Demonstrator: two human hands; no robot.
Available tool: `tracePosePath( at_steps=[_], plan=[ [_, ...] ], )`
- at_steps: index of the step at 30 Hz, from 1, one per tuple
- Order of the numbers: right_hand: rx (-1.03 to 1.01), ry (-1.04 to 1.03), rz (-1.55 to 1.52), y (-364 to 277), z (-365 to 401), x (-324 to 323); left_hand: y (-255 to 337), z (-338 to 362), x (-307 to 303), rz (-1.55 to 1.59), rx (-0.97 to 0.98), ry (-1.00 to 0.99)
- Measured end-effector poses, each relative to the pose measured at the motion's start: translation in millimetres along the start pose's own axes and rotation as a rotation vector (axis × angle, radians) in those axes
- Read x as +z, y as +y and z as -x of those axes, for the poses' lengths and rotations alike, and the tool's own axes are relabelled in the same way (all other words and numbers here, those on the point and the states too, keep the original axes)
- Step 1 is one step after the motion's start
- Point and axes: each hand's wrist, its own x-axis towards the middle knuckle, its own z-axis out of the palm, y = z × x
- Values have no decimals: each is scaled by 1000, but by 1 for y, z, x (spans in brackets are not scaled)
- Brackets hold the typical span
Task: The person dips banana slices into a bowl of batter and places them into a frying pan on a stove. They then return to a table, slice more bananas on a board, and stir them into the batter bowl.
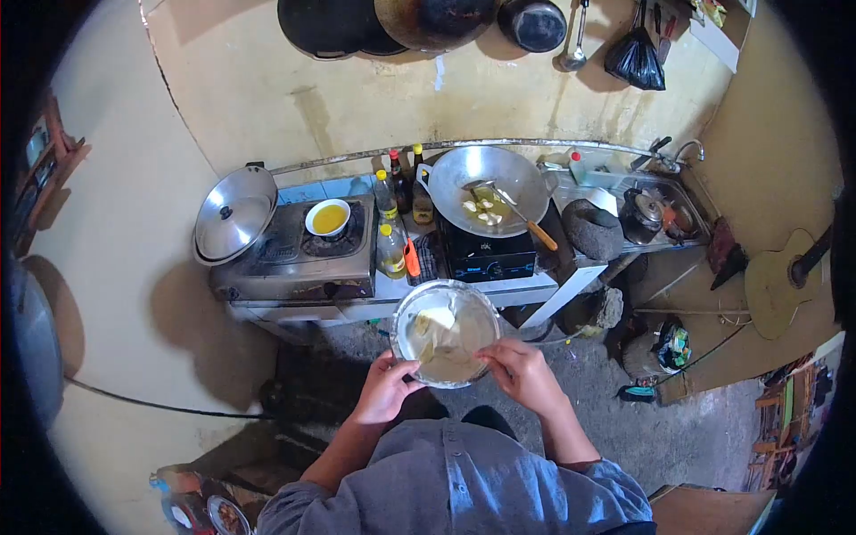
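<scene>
A round metal bowl [466,323] with a pale, whitish content is held in front of my body, below the counter edge. My left hand [385,387] grips its lower left rim, thumb over the edge. At the lower right rim is my right hand [520,373], its fingers pinched together; what lies between them is too small to make out. Beyond the bowl, a large wok [455,169] sits on a black stove [490,259] with oil and pale pieces [484,214] in it. A spatula [541,235] with a wooden handle rests in the wok.
Bottles [390,250] stand left of the wok. A steel stove [303,267] carries a bowl of yellow liquid [327,218] and a wok lid [234,214]. A stone mortar [592,229] and a kettle [642,214] are at the right. Pans [437,20] hang above.
</scene>
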Motion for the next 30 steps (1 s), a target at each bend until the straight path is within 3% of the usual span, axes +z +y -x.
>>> tracePosePath(
  at_steps=[8, 12, 18, 21, 30],
  plan=[
    [10, 75, 58, 29, -53, -16, 25, -54, -2, 15, 58, 46],
    [-47, -49, 17, 44, -77, -19, 37, -76, 5, 50, 104, 71],
    [-64, -20, -10, 83, -131, -46, 60, -112, 32, 21, 178, 129],
    [-60, -122, -68, 101, -154, -58, 68, -135, 46, 11, 234, 178],
    [-50, -180, -264, 153, -196, -86, 76, -193, 92, -24, 303, 241]
  ],
)
